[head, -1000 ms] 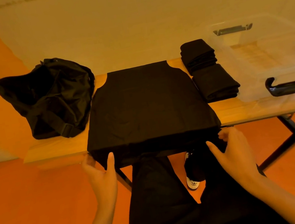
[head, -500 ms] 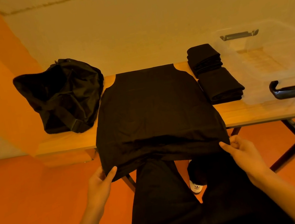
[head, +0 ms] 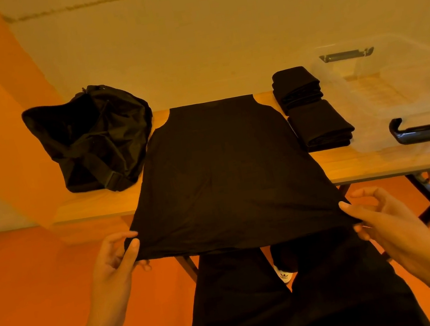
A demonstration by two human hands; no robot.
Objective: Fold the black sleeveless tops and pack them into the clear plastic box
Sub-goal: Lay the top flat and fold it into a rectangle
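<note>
step: fold hem up to neckline; lift both corners level, keep it taut (skew shows later)
left hand [head: 113, 262]: pinching near-left hem corner
right hand [head: 379, 216]: pinching near-right hem corner
black sleeveless top [head: 223, 167]: flat, smooth, mid-table [head: 96, 208], hem overhanging near edge

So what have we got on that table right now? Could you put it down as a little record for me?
Top in work: black top spread on the table, hem held out past the near edge
Left hand: left hand pinches the hem's left corner
Right hand: right hand pinches the hem's right corner
Already folded: rear folded pile and near folded pile, right of the spread top
Box: clear plastic box at far right, no tops seen inside
Other: black bag at left
</note>
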